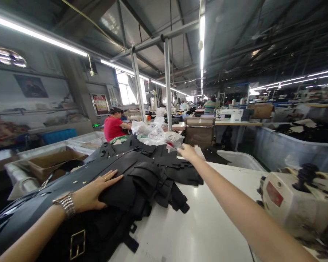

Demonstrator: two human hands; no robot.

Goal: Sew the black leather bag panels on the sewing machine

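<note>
My left hand (100, 189) lies flat with spread fingers on a large heap of black leather-like pieces (144, 174). It wears a ring and a metal watch (65, 204) at the wrist. Straps, stacked flaps and small metal studs show in the heap, and a gold-coloured buckle (78, 244) is at its near end. My right hand (188, 152) reaches out to the far side of the white table, beside the heap and near clear plastic bags (153, 131). Its fingers look bent inward and small in view; what they hold, if anything, I cannot make out.
A sewing machine head (297, 203) stands at the right of the white table (196, 222). Bins with cartons (54, 160) line the left. A person in red (113, 127) sits ahead. Metal posts (168, 83) rise beyond the heap, and a grey bin (297, 149) is at right.
</note>
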